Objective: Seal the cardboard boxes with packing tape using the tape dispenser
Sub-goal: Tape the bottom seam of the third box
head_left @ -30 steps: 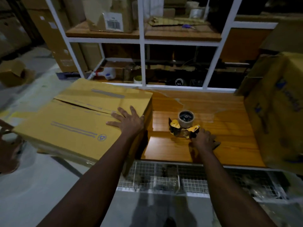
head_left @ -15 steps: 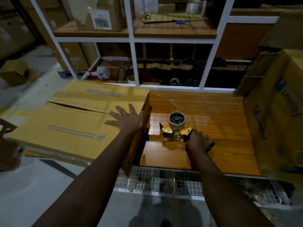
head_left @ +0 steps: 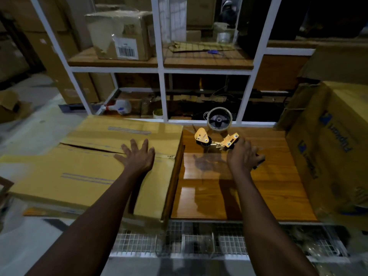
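Observation:
A large yellow cardboard box (head_left: 79, 172) lies at the left edge of the wooden table (head_left: 229, 196), its top flaps closed with an open seam between them. My left hand (head_left: 137, 156) presses flat on the flaps near the seam, fingers spread. A yellow tape dispenser (head_left: 217, 134) with a tape roll is lifted above the table. My right hand (head_left: 243, 156) grips its handle, which is mostly hidden under my fingers.
A tall yellow box (head_left: 334, 148) with blue print stands at the table's right side. White shelving (head_left: 163, 68) behind holds a labelled box (head_left: 121, 34), a spray bottle (head_left: 117, 107) and clutter. A wire mesh rack (head_left: 199, 242) runs below the table's front edge.
My right hand has raised the tape dispenser off the table and tilted it up and away. My left hand stays pressed on the box flaps. My head has moved closer.

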